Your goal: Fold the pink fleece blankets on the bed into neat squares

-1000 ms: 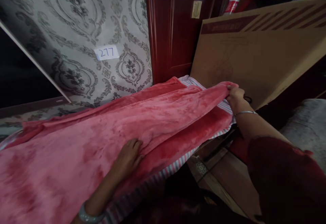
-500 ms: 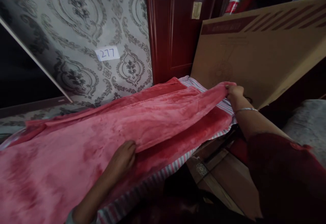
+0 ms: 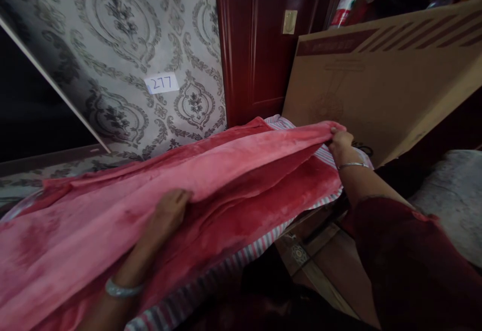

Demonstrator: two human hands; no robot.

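A plush pink-red blanket (image 3: 226, 162) stretches across the view, with its near edge lifted off the darker red layer (image 3: 263, 208) below. My left hand (image 3: 171, 213), a pale bangle on its wrist, is closed on that edge near the middle. At the right end my right hand (image 3: 340, 139) pinches the blanket's corner; a thin bracelet circles this wrist. Beneath the red layers lies a striped cloth (image 3: 241, 260), showing along the front border and at the far right corner.
Patterned wallpaper (image 3: 120, 60) with a paper label (image 3: 162, 83) reading 277 stands behind. A dark screen (image 3: 33, 105) is at the left. A large cardboard box (image 3: 376, 80) rises at the right, with a bottle (image 3: 344, 7) behind it. Tiled floor (image 3: 339, 270) shows below right.
Both hands have drawn the blanket's near edge up and away toward the wall, slightly leftward. More of the darker red layer underneath now shows.
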